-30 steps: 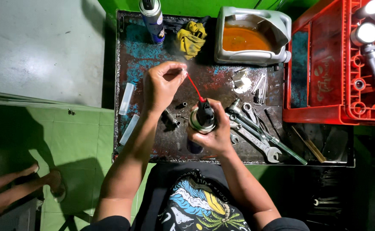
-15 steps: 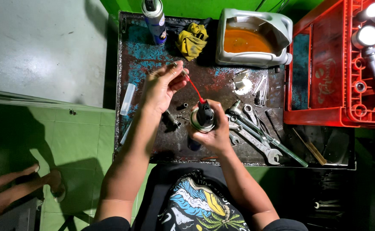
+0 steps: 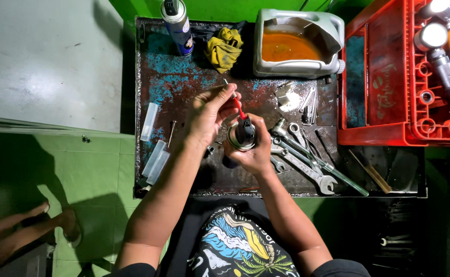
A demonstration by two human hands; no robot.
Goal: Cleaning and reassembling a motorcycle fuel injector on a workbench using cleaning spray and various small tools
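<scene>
Spray can (image 3: 241, 137), standing upright over the near middle of the metal tray (image 3: 148, 61), is being gripped by the right hand (image 3: 253, 154), fingers clamped around its body. The left hand (image 3: 209, 114) is pinching the red nozzle straw (image 3: 238, 109) together with a small thin part. Keeping the can vertical and the straw steady is advisable. Wrenches (image 3: 307, 169) are lying just right; farther off, a cut-open jug (image 3: 297, 43) of orange liquid, a yellow rag (image 3: 224, 47), a red crate (image 3: 384, 102), green floor tiles (image 3: 101, 164).
</scene>
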